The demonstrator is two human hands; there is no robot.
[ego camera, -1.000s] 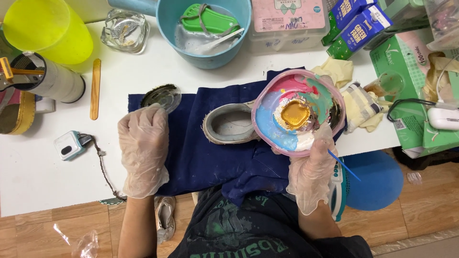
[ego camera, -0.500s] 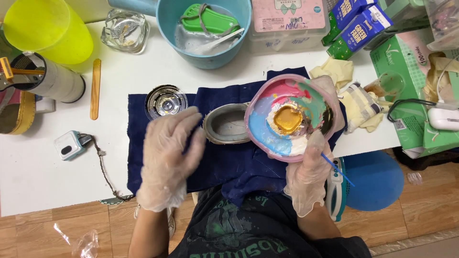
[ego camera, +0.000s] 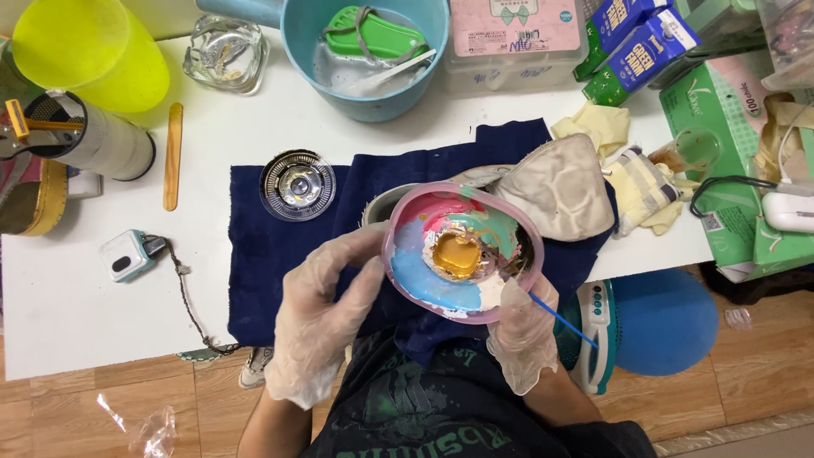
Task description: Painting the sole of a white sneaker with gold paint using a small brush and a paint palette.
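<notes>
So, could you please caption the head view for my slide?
Gloved left hand and right hand hold a paint-smeared palette bowl above a navy cloth.

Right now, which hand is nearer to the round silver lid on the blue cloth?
The left hand. It is below and to the right of the silver lid, at the paint palette's left edge. The right hand is farther away, under the palette's right side.

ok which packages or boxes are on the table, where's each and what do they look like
Wipes pack: top edge, right of the blue bowl; rectangular, pink top, clear sides.
Two cartons: top right, lying tilted; blue with green ends.
Tissue box: right edge of the table; flat, green, oval opening.
No screens in view.
</notes>
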